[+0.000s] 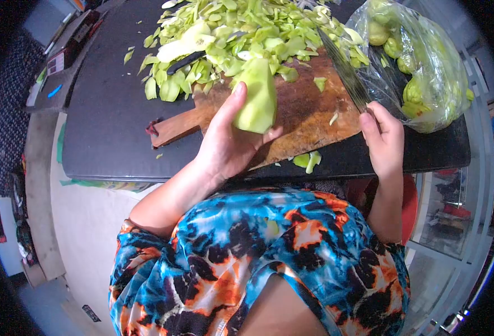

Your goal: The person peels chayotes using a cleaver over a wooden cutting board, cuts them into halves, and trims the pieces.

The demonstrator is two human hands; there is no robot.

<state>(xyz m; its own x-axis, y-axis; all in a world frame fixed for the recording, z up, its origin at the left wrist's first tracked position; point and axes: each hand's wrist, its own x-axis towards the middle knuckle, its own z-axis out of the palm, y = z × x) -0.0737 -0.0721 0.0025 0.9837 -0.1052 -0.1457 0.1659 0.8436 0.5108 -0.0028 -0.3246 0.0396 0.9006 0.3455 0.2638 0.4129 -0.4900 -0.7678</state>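
My left hand (233, 129) is wrapped round a peeled chayote (256, 101), pale green and smooth, held upright above the cutting board. In my right hand (382, 137) is a knife (345, 73), its long blade pointing away from me over the board's right side. The wooden cutting board (308, 106) lies under both, its handle (174, 127) to the left. A large heap of green peelings (241, 33) covers the far part of the board and table. Among them lies a dark, handle-like object (185, 63); its far part is hidden.
A clear plastic bag (443, 73) with several whole chayotes (417, 92) stands at the table's right. Small scraps (308, 161) lie by the near edge of the black table (107, 112). A dark side surface (57, 84) is at the left, and a red seat (409, 207) is below right.
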